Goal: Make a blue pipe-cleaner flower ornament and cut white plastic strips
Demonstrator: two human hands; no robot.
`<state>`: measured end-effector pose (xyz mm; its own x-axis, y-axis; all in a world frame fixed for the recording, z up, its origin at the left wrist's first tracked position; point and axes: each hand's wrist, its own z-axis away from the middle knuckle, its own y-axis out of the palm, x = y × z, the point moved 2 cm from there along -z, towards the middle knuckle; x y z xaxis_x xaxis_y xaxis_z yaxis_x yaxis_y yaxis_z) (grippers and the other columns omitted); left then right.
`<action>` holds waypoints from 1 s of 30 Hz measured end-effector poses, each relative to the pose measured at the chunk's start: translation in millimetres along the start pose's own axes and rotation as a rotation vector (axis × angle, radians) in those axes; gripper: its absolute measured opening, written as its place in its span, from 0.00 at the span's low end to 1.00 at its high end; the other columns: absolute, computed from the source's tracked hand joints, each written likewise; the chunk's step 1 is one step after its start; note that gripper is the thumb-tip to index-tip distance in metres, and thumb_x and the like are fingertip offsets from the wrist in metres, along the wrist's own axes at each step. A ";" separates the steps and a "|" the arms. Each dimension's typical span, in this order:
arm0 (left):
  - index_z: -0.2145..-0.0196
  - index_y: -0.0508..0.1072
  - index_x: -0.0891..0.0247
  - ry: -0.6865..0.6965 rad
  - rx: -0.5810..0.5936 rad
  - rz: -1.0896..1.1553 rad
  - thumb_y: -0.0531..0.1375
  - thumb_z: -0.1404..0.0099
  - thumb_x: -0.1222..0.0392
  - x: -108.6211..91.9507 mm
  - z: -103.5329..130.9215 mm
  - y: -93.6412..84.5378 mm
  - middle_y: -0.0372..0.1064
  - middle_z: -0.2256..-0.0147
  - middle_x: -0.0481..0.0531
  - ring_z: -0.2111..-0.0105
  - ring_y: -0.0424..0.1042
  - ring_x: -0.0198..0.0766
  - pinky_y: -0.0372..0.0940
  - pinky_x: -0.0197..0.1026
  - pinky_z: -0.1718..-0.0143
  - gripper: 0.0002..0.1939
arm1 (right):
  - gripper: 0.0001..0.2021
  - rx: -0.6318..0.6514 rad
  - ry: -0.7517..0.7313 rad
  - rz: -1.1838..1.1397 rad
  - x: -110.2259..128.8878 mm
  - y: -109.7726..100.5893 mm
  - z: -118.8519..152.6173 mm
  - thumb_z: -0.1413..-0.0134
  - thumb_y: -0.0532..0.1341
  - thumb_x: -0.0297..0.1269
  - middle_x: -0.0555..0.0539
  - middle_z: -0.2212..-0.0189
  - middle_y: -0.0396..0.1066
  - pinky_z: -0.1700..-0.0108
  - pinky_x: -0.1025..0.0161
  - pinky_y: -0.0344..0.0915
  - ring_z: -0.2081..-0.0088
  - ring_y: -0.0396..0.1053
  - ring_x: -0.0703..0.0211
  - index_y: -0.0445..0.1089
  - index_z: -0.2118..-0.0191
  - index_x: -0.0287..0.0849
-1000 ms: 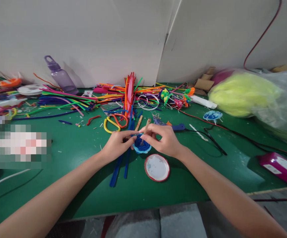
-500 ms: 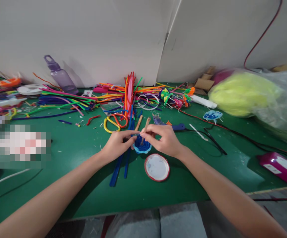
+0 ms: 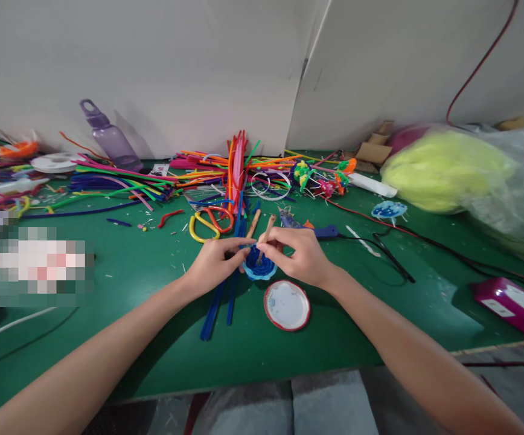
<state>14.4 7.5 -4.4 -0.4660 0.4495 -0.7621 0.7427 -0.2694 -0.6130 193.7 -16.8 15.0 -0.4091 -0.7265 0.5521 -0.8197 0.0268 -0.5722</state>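
Near the middle of the green table sits a small blue scalloped cup (image 3: 259,270), coiled inside and pale blue at its rim. My left hand (image 3: 217,261) grips the cup's left side between thumb and fingers. Pinched in my right hand (image 3: 296,254) is a wooden stick (image 3: 267,231), upright with a slight tilt, its lower end inside the cup. Just below lies a round white lid (image 3: 287,306) with a red rim. Blue pipe cleaners (image 3: 212,311) run under my left hand. A second wooden stick (image 3: 253,222) lies behind the cup.
Yellow and red scissors (image 3: 205,225) and bundles of coloured pipe cleaners (image 3: 237,175) lie behind. A glue gun (image 3: 325,232) with a black cord is to the right, near a blue jellyfish-like piece (image 3: 389,210). A purple bottle (image 3: 115,142) stands at the back left; a plastic bag (image 3: 452,172) fills the right.
The top of the wooden stick has shifted very slightly to the right in my right hand. Otherwise both hands and the cup stay in place.
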 end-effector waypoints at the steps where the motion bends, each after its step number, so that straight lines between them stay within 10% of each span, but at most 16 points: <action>1: 0.55 0.78 0.65 -0.002 0.001 0.002 0.56 0.35 0.59 -0.1 0.0 0.1 0.77 0.76 0.48 0.79 0.72 0.31 0.65 0.31 0.76 0.15 | 0.08 -0.001 -0.002 -0.001 0.1 0.1 -0.1 0.39 0.57 0.35 0.50 0.75 0.72 0.72 0.70 0.62 0.76 0.65 0.69 0.68 0.69 0.41; 30: 0.55 0.78 0.65 -0.016 -0.012 0.001 0.56 0.35 0.56 -0.7 0.0 -0.2 0.74 0.80 0.47 0.79 0.71 0.32 0.64 0.31 0.76 0.16 | 0.06 -0.027 -0.066 0.045 -0.3 -0.8 1.5 0.40 0.58 0.34 0.52 0.78 0.69 0.74 0.71 0.61 0.79 0.62 0.70 0.69 0.68 0.41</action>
<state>14.5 7.3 -3.7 -0.4728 0.4359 -0.7658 0.7486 -0.2597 -0.6100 195.1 -17.7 14.4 -0.4190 -0.7679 0.4846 -0.8119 0.0780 -0.5785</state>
